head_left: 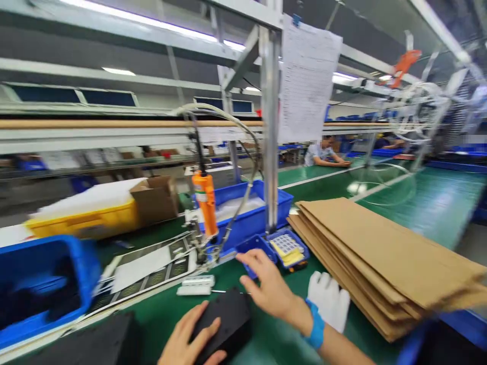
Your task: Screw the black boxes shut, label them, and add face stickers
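The left hand lies curled over the near edge of a flat black plastic housing, thumb and fingers wrapped on its rim so that it is gripped against the green bench mat at the bottom centre of the view. The right hand, with a blue band on its wrist, stretches forward past the housing, its fingers loosely spread and holding nothing, the fingertips at the front lip of a small blue plastic parts bin. Just beside that bin to the right sits a second small blue bin holding yellow and white sticker sheets. A white fabric glove lies on the mat just right of the reaching wrist, and beyond it a tall stack of flat brown cardboard sheets fills the right side. An orange electric screwdriver hangs on its cable (tip down, above a small metal fixture) just left of the bins, with two short white plastic bars lying on the mat between it and the housing. A large blue crate stands behind the screwdriver, another deep blue tub is at far left, and a yellow tray with an open brown carton sits further back. A seated person works at a distant bench.
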### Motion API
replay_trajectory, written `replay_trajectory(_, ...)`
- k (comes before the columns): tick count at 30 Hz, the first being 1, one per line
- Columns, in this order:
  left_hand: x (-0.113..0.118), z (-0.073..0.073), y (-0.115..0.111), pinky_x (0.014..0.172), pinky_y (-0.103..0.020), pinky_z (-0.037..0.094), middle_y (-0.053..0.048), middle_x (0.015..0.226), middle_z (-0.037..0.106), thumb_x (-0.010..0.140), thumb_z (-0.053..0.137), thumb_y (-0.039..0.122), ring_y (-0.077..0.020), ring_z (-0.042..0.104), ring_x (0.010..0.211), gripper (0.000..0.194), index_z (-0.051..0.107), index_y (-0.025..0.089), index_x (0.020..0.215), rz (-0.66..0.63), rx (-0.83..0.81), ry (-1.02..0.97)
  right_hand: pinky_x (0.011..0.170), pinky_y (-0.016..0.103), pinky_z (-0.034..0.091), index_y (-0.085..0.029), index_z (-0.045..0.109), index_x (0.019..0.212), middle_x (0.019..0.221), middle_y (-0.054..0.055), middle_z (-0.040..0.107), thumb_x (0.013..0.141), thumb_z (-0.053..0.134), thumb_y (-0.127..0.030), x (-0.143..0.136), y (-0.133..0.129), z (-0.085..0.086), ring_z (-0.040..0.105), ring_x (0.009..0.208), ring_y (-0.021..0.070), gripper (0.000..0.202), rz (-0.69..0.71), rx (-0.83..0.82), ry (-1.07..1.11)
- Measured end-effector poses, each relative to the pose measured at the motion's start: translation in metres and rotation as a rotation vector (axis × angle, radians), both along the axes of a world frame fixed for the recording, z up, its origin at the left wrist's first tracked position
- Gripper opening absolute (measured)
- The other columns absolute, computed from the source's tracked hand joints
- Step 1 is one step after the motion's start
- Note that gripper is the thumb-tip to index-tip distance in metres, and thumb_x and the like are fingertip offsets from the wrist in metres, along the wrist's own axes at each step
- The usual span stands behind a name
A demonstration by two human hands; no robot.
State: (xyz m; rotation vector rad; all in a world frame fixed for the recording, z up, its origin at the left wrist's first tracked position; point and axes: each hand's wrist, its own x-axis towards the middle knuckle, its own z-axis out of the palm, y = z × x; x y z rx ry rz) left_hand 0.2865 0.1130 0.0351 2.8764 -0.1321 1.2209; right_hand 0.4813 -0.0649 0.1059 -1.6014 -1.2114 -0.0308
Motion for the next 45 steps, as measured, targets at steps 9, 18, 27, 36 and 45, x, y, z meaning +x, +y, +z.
replay_trajectory(9,-0.008,-0.010,-0.011,0.092,-0.053,0.057,-0.015,0.132,0.064,0.079,0.065,0.072,-0.0353,0.064,0.116,0.052,0.070,0.036,0.117,0.126,0.037,0.085,0.083,0.037,0.056,-0.018,0.056,0.124,0.092,0.004,0.068,0.071,0.067,-0.061,0.062,0.155,0.077,0.067,0.086,0.0186,0.069,0.440,0.125,0.359)
replay_trajectory(18,-0.006,-0.014,-0.022,0.098,-0.059,0.052,-0.014,0.126,0.064,0.071,0.069,0.075,-0.0334,0.065,0.114,0.054,0.073,0.037,0.109,0.151,-0.203,0.046,0.039,0.021,0.040,-0.016,0.059,0.107,0.053,-0.007,0.049,0.075,0.058,-0.072,0.022,0.157,0.085,0.045,0.039,0.0088,0.064,0.324,0.301,0.570)
replay_trajectory(27,-0.006,0.008,-0.035,0.098,-0.062,0.050,-0.016,0.122,0.064,0.061,0.086,0.061,-0.0357,0.065,0.111,0.055,0.076,0.029,0.105,0.140,-0.406,0.076,0.037,0.021,0.040,-0.017,0.067,0.108,0.056,-0.004,0.053,0.086,0.051,-0.071,0.001,0.093,0.130,0.047,0.038,0.0083,0.060,0.151,0.412,0.474)
replay_trajectory(36,-0.007,0.017,-0.038,0.080,-0.052,0.058,-0.017,0.120,0.063,0.054,0.095,0.048,-0.0367,0.064,0.103,0.054,0.077,0.026,0.100,0.157,-0.430,0.117,0.032,0.022,0.041,-0.018,0.069,0.096,0.063,-0.003,0.057,0.076,0.061,-0.075,-0.006,0.084,0.118,0.051,0.040,0.0094,0.061,0.122,0.433,0.508)
replay_trajectory(45,-0.005,0.016,-0.038,0.079,-0.053,0.058,-0.017,0.120,0.064,0.053,0.095,0.048,-0.0367,0.065,0.102,0.055,0.076,0.027,0.100,0.138,-0.445,0.090,0.029,0.024,0.039,-0.018,0.066,0.103,0.056,-0.004,0.055,0.074,0.056,-0.080,-0.004,0.085,0.121,0.048,0.034,0.0119,0.069,0.121,0.391,0.518)
